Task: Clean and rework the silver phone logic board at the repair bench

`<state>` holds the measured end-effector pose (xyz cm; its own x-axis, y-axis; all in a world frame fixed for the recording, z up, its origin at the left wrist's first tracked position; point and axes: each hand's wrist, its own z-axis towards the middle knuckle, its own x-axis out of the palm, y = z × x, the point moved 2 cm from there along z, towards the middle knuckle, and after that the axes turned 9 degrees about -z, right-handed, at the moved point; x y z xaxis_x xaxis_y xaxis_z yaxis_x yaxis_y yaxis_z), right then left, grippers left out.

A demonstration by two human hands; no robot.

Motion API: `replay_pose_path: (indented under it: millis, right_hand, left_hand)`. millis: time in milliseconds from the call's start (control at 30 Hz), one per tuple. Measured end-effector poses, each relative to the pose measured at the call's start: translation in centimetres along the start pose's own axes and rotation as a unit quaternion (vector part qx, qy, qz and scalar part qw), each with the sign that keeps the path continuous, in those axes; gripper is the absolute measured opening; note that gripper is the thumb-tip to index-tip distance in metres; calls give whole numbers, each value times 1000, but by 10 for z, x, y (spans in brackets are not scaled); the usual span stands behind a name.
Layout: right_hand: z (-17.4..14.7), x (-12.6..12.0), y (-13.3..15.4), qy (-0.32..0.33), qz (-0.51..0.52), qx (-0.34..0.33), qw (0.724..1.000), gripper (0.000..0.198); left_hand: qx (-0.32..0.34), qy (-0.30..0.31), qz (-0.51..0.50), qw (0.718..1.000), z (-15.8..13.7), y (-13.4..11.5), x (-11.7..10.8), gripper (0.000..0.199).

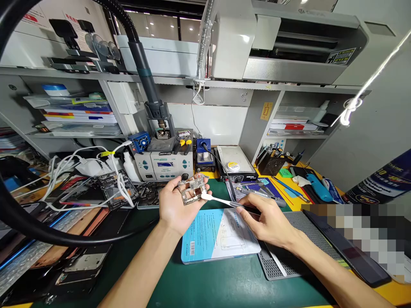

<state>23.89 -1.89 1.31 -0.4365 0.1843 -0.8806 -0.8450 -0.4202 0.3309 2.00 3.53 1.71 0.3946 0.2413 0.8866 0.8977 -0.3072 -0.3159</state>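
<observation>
My left hand [176,205] is raised palm up over the green mat, its fingers holding a small bare circuit board [192,189]. My right hand [268,220] grips a thin black-handled tool with a white tip [221,200]. That white tip touches the right edge of the board. Below both hands lies a blue and white flat package [218,235] on the mat.
A soldering station [163,164] with a black hose stands behind the hands. White cables and opened phones [105,192] lie at the left. A grey ridged mat [302,239], tools [289,188] and a dark phone [349,252] sit at the right. Shelves with boxes line the back.
</observation>
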Motion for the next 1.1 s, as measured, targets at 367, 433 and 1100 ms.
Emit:
replay_pose_path:
  millis: [367,433,1100]
  right_hand:
    - [1,-1,-3,-10,-9,10,1000,15]
    - [1,-2,-3,-14,-12,12,1000,14]
    - [3,-3,-8,-32,-26,32,999,15]
  left_hand:
    - [0,8,5,1000,1,-2,-2,39]
    - [-2,14,7,1000,2,-2,-4,39]
    - [-30,-1,34,999,2,2,-1,37]
